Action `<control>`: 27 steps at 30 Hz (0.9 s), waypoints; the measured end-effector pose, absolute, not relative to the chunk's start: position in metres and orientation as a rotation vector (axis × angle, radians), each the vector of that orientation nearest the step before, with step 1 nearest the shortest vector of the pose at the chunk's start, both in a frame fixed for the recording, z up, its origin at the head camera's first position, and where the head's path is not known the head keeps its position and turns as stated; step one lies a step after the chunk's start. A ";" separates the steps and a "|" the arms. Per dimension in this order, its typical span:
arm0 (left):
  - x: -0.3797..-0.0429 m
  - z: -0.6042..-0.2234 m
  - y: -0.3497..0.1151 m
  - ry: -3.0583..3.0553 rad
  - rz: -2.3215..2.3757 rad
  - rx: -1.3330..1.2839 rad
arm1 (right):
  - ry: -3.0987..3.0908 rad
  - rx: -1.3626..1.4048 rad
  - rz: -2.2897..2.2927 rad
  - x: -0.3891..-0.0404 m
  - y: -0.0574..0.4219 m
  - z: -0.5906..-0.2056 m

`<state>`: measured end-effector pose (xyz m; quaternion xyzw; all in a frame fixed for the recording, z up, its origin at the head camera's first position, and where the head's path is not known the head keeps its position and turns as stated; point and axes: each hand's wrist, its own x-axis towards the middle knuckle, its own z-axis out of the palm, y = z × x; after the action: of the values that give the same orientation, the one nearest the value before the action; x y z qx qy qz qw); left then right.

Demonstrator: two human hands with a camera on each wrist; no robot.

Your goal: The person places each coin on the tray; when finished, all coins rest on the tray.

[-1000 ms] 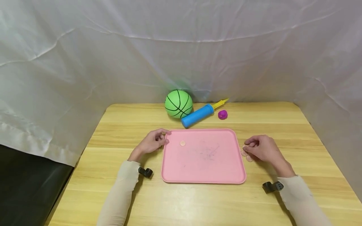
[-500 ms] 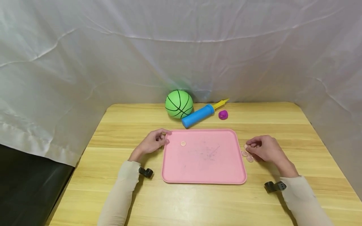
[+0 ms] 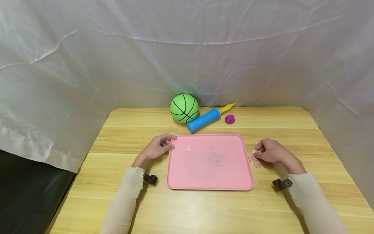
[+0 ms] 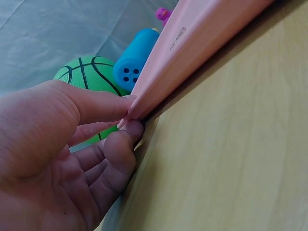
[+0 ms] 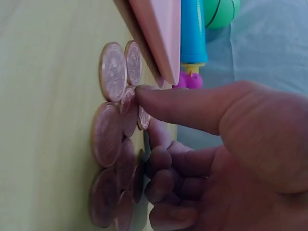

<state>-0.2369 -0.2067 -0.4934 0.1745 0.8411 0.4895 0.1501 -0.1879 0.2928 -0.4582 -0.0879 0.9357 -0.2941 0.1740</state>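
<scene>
My left hand (image 3: 156,147) is at the far left corner of a pink tray (image 3: 204,182). In the left wrist view its thumb and a finger pinch the tray's rim. One copper coin (image 3: 188,149) lies inside the tray near that corner. Beyond the tray's right side, my right hand (image 3: 270,152) is low over a group of copper coins on the table. The right wrist view shows the thumb and curled index finger close around a coin (image 5: 144,118), the thumb tip also overlapping another coin (image 5: 127,99). Several more coins (image 5: 107,134) lie flat beside the fingers, edge to edge.
Behind the tray are a green ball (image 3: 184,108) with black lines, a blue hand pump (image 3: 204,120) with a yellow nozzle, and a small purple duck (image 3: 230,119). A pale cloth (image 3: 187,65) hangs behind the wooden table (image 3: 193,211).
My right hand stays at the coins, its fingers shifting slightly and its wrist and forearm moving a little. The left hand keeps its pinch on the tray, which stays where it was.
</scene>
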 end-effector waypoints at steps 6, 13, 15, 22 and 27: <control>-0.237 -0.495 -0.206 2.411 1.403 0.497 | 2.687 -0.273 -0.823 -0.189 0.289 -0.460; -0.236 -0.495 -0.206 2.406 1.419 0.490 | 2.765 -0.223 -0.975 -0.190 0.280 -0.463; -0.237 -0.495 -0.206 2.407 1.420 0.489 | 2.778 -0.193 -1.013 -0.191 0.277 -0.463; -0.238 -0.496 -0.206 2.408 1.411 0.479 | 2.746 -0.082 -1.158 -0.191 0.270 -0.460; -0.238 -0.496 -0.207 2.415 1.413 0.483 | 2.647 -0.080 -1.287 -0.193 0.261 -0.455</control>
<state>-0.2382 -0.2069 -0.4962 0.1683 0.8408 0.4919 0.1506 -0.1933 0.2615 -0.4547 -0.0270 0.8946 -0.4350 0.0987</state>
